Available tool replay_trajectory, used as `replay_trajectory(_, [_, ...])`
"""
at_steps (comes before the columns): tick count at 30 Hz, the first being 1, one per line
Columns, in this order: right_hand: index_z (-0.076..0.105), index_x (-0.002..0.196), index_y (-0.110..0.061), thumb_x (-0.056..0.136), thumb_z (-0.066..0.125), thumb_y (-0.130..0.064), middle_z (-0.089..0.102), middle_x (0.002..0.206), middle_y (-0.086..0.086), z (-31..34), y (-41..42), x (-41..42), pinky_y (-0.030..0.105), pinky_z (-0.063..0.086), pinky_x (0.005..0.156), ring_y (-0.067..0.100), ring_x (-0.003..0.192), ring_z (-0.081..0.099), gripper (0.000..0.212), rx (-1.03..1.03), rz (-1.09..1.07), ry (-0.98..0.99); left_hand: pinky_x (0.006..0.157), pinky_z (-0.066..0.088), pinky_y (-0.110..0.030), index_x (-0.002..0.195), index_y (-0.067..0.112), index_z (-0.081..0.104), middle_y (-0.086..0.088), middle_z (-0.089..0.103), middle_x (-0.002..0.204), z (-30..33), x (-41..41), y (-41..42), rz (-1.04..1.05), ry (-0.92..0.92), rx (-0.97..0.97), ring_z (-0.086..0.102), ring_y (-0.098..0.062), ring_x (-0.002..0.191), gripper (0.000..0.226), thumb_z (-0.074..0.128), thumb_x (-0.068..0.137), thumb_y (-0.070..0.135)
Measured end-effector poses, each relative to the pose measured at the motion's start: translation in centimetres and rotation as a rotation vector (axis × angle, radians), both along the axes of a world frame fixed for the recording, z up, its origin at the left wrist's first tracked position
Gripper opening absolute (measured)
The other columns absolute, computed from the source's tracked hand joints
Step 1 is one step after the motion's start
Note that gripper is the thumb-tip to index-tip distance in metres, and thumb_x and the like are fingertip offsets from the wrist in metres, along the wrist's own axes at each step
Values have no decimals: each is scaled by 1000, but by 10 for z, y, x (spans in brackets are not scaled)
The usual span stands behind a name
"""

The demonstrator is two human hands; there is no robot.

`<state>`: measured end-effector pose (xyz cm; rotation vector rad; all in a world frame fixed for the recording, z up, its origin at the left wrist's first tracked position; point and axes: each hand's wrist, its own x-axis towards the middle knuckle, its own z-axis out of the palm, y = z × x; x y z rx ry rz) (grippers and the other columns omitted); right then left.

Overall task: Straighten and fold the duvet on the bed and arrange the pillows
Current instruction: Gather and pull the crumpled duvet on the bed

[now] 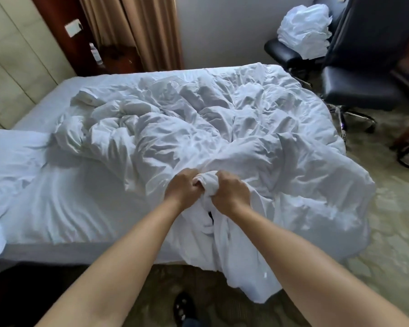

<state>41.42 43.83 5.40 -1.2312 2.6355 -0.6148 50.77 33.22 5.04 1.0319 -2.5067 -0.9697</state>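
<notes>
A: Entry, head view. Starting at the left end of the bed [45, 232]. What lies there?

B: One white pillow [7, 156] at the left end, creased, lying flat on the sheet. A second white shape shows at the near left corner, too cut off to identify.

A: And the duvet [198, 119]?

B: White, heavily crumpled. It covers the middle and right part of the bed, from the far edge to the near edge. The left third of the mattress is bare sheet. The duvet's right portion spills past the right end of the bed, and a fold hangs over the near edge down to the carpet [387, 220].

A: Hands?

B: Both at the near edge, a little right of centre. Left hand [183, 185]: fingers curled tight into a bunch of duvet fabric. Right hand [232, 192]: likewise closed in a fist on the same bunch. The two hands are nearly touching, the gathered cloth bulging up between them. Both forearms are bare.

A: Beyond the bed, rightwards?

B: A brown curtain [139, 31] behind the far edge. At the far right, a black office chair [359, 86], with a heap of white linen [305, 31] on a second dark seat behind it.
</notes>
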Motion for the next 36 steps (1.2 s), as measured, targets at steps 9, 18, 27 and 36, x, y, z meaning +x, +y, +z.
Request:
replay_trajectory(9, [57,92,-10,82,55,-12,64,97,10,-3,-26,-22,26,29,66,31,92,58,11,-254,-284,-155,94,44,-18,134,26,46,14,58,122,-83,-1,25,106,167,544,54,0,112,71,72,73,52])
replay_trajectory(18, [51,116,-12,80,56,-12,57,117,7,-9,0,-36,34,38,84,30,110,54,36,1,-209,30,94,44,-37,121,9,58,-16,58,127,-39,-9,-34,-159,-545,-165,54,-33,118,35,52,88,18])
replay_trajectory(27, [3,152,-21,80,66,-35,18,153,7,62,-74,4,38,7,117,24,143,15,97,-195,-156,60,78,45,-39,110,5,57,-17,62,110,130,-23,-114,-329,-397,-963,59,-36,101,26,36,95,7])
replay_trajectory(36, [53,113,-15,86,48,-14,57,112,6,62,-121,22,35,40,75,31,103,56,27,-271,-206,58,93,43,-39,134,17,48,-10,48,132,33,11,-110,125,-7,-218,47,-31,121,53,59,85,30])
